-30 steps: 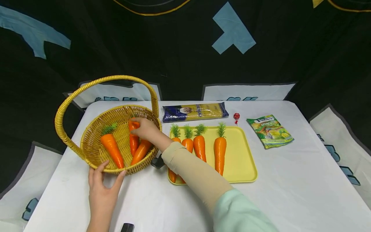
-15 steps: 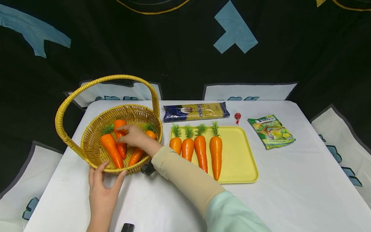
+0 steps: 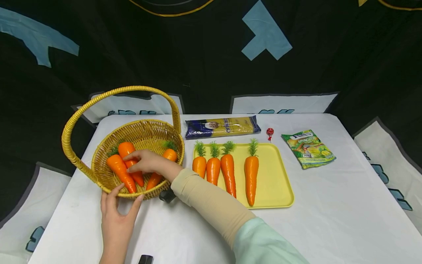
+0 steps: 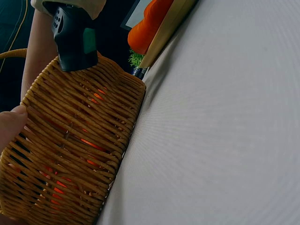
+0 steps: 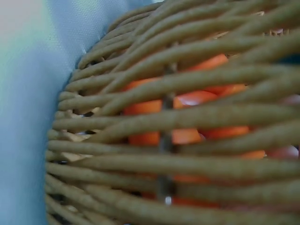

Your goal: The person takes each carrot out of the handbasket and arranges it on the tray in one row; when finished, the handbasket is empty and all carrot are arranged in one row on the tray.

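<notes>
A yellow wicker basket (image 3: 148, 128) with a tall arched handle holds three orange carrots with green tops. Inside it, my right hand (image 3: 146, 160) pinches the middle carrot (image 3: 124, 147) between fingers and thumb. That carrot lies against the left carrot (image 3: 120, 170). Under my right wrist is the right carrot (image 3: 169, 154), partly hidden. My left hand (image 3: 117, 216) holds the basket's near rim, fingers and thumb spread along it; its thumb (image 4: 13, 123) shows at the rim in the left wrist view. Through the weave (image 5: 211, 117) in the right wrist view, orange patches show.
Right of the basket, a yellow tray (image 3: 271, 183) bears several carrots (image 3: 251, 179), some partly behind my right sleeve. Behind it lie a blue and gold packet (image 3: 222, 127) and a red lollipop (image 3: 270, 132). A green candy bag (image 3: 308, 149) lies farther right on the white table (image 3: 336, 220).
My right hand has moved the middle carrot leftward, and the left carrot has shifted slightly left. The rightmost tray carrot has rocked left and back right. My left hand stays at the rim.
</notes>
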### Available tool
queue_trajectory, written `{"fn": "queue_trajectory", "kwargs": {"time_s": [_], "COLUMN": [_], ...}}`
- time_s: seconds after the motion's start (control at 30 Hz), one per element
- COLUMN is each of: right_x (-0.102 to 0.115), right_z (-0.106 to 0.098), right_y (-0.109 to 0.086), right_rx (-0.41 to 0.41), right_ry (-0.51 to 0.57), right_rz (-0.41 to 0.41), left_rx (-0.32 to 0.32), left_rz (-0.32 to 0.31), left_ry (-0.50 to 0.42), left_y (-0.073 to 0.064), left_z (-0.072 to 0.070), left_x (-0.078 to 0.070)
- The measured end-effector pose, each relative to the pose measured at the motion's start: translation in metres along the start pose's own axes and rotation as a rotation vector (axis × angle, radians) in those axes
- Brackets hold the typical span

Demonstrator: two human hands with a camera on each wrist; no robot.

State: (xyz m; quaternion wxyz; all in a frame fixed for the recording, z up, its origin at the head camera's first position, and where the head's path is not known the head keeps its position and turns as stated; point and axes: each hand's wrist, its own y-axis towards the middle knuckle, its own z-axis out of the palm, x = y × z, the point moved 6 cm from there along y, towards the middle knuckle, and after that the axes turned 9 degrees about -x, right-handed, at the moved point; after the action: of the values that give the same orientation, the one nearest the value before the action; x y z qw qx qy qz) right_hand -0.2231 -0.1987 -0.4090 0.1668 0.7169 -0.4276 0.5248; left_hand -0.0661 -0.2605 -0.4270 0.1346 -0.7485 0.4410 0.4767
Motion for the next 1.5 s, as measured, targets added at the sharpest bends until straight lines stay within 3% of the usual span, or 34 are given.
{"fn": "queue_trajectory", "kwargs": {"time_s": [0.17, 0.27, 0.47, 0.63, 0.87, 1.07, 1.17, 1.37, 1.5], "right_x": [0.001, 0.001, 0.002, 0.006, 0.012, 0.009, -0.001, -0.037, -0.070], "right_z": [0.003, 0.003, 0.001, -0.009, -0.048, -0.089, -0.108, -0.142, -0.161], "right_y": [-0.001, 0.000, -0.004, -0.017, -0.051, -0.086, -0.104, -0.138, -0.162], "right_rx": [0.045, 0.043, 0.032, 0.056, 0.037, -0.016, -0.061, -0.173, -0.273], "right_ry": [-0.140, -0.126, 0.120, 0.314, 0.330, 0.214, 0.156, 0.126, 0.120], "right_rz": [-0.092, -0.098, -0.043, -0.063, -0.190, -0.324, -0.343, -0.294, -0.176], "left_rx": [0.001, -0.002, 0.000, -0.006, 0.002, 0.004, 0.009, 0.009, 0.007], "left_rz": [0.001, 0.006, -0.001, 0.017, 0.007, -0.020, -0.030, -0.014, 0.001], "left_ry": [-0.003, -0.011, 0.000, 0.004, -0.010, -0.004, 0.001, -0.008, -0.004], "left_y": [-0.001, -0.001, -0.001, -0.001, -0.002, -0.005, -0.005, -0.002, 0.000], "left_z": [0.001, 0.001, 0.002, 0.001, 0.002, 0.001, 0.000, -0.001, 0.000], "left_x": [0.000, -0.001, 0.000, 0.000, 0.002, 0.003, 0.003, 0.000, -0.001]}}
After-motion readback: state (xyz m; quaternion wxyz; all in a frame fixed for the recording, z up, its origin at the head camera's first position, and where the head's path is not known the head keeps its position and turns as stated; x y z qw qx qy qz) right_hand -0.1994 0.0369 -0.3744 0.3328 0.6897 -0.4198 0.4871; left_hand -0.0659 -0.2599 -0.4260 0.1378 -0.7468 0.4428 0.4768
